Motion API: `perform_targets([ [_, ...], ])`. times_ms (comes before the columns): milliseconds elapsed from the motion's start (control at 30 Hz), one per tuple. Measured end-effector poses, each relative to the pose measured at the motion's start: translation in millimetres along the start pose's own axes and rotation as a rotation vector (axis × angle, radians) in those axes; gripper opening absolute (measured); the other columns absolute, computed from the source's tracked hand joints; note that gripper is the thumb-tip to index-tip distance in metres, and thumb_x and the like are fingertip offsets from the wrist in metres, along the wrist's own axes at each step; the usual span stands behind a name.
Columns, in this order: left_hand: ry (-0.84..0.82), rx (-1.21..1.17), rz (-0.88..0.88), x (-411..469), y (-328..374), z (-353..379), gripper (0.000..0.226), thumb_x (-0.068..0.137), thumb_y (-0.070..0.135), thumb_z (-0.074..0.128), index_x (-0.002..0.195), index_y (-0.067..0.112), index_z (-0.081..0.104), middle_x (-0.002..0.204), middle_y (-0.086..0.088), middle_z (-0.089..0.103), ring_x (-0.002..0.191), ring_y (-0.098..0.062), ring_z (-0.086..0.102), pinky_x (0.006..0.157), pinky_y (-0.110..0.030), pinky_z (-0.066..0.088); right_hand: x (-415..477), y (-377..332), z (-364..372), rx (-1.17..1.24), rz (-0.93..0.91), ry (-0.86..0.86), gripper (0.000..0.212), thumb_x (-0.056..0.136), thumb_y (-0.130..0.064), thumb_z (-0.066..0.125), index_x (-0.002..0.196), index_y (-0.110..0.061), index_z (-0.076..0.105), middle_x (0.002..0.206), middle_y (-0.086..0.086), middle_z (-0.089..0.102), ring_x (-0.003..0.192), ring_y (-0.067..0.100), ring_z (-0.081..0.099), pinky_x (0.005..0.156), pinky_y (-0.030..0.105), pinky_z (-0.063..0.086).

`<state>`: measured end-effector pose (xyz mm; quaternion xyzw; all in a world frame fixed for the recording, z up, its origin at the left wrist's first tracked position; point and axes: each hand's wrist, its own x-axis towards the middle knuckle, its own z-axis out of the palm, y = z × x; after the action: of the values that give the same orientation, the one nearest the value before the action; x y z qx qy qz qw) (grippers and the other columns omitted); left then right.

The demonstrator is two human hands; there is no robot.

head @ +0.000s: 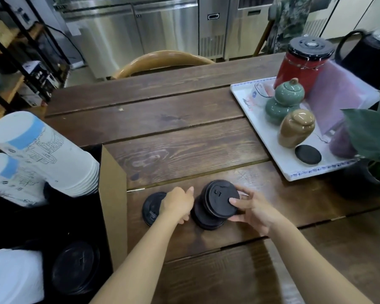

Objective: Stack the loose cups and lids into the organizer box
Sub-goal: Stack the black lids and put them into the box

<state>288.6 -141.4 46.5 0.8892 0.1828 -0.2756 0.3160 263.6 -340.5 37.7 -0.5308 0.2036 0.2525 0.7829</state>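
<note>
Dark plank wood forms the counter (184, 132), with steel kitchen cabinets and a curved wooden chair back behind it. On the near planks, the right hand (253, 210) grasps a short stack of black plastic cup lids (216, 205) from its right side, thumb on top of the uppermost lid and fingers curled around the far edge; the upper lids sit tilted and skewed over the lower ones. Just left of the stack, the left hand (178, 204) rests with bent fingers over the right edge of a single black plastic lid (151, 208) lying flat on the counter; whether it grips the lid or only touches it cannot be told. Further left stands the brown cardboard organizer box (113, 194), its wall beside the single lid. Inside it two tilted stacks of white paper cups with blue bands (44, 154) lean at the far end, and more black lids (75, 266) lie at the near end beside something white. Far right, a white rectangular tray (246, 99) carries a red canister, green and tan ceramic jars and a black coaster.
</note>
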Motion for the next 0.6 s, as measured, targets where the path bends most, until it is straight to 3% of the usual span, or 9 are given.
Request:
perform_targets([
  [67,0.092,-0.063,0.023,-1.5,-5.1,-4.3,0.051,0.095,0.047,0.035,0.082,0.007,0.064,0.077,-0.012,0.073,0.074,-0.032,0.07,0.073,-0.044,0.06,1.3,-0.4,-3.4,0.204,-0.045,0.093,0.025,0.084,0.004,0.057,0.104,-0.011,0.058,0.103,0.013,0.065,0.086,0.027,0.065,0.054,0.035,0.058],
  [133,0.143,-0.228,0.084,-6.6,-3.9,-10.3,0.046,0.092,0.051,0.042,0.086,0.01,0.062,0.08,-0.008,0.068,0.073,-0.027,0.065,0.068,-0.038,0.058,1.2,0.3,-2.1,0.388,-0.063,0.142,0.015,0.086,0.003,0.054,0.091,-0.011,0.057,0.102,0.015,0.065,0.088,0.028,0.065,0.055,0.037,0.059],
  [233,-0.097,-0.593,0.114,-22.0,10.8,-17.5,0.042,0.085,0.05,0.058,0.104,0.013,0.061,0.086,-0.002,0.062,0.074,-0.018,0.061,0.06,-0.028,0.056,-3.1,1.1,8.7,0.437,-0.064,0.144,0.012,0.086,0.002,0.054,0.085,-0.009,0.058,0.1,0.017,0.065,0.088,0.03,0.064,0.058,0.038,0.06],
  [300,-0.204,-0.64,0.152,-28.0,19.0,-15.5,0.041,0.081,0.044,0.067,0.11,0.015,0.059,0.097,0.0,0.063,0.086,-0.019,0.064,0.068,-0.031,0.059,-6.4,2.1,17.8,0.383,-0.067,0.12,0.012,0.083,0.001,0.059,0.087,-0.011,0.059,0.094,0.014,0.069,0.086,0.029,0.067,0.061,0.038,0.061],
  [433,-0.109,-0.708,0.159,-29.9,22.0,-9.3,0.04,0.083,0.025,0.07,0.117,0.007,0.058,0.095,-0.004,0.065,0.079,-0.02,0.065,0.068,-0.033,0.06,-10.4,4.4,29.7,0.039,-0.122,0.168,0.019,0.083,-0.009,0.065,0.101,-0.01,0.059,0.102,0.016,0.067,0.083,0.026,0.067,0.062,0.035,0.057],
  [500,-0.093,-0.721,0.139,-30.9,18.9,-12.9,0.039,0.085,0.021,0.068,0.119,0.006,0.058,0.098,-0.007,0.066,0.077,-0.021,0.064,0.065,-0.031,0.059,-13.5,4.5,31.4,-0.16,-0.167,0.221,0.027,0.086,-0.02,0.065,0.108,-0.005,0.06,0.09,0.01,0.066,0.072,0.018,0.063,0.062,0.03,0.053],
  [600,-0.129,-0.718,0.104,-32.0,11.5,-20.1,0.036,0.085,0.019,0.067,0.118,0.008,0.06,0.102,-0.007,0.065,0.077,-0.022,0.062,0.065,-0.035,0.059,-20.1,5.3,30.6,-0.358,-0.161,0.232,0.025,0.087,-0.03,0.063,0.094,-0.006,0.064,0.072,0.005,0.059,0.058,0.013,0.054,0.054,0.024,0.046],
])
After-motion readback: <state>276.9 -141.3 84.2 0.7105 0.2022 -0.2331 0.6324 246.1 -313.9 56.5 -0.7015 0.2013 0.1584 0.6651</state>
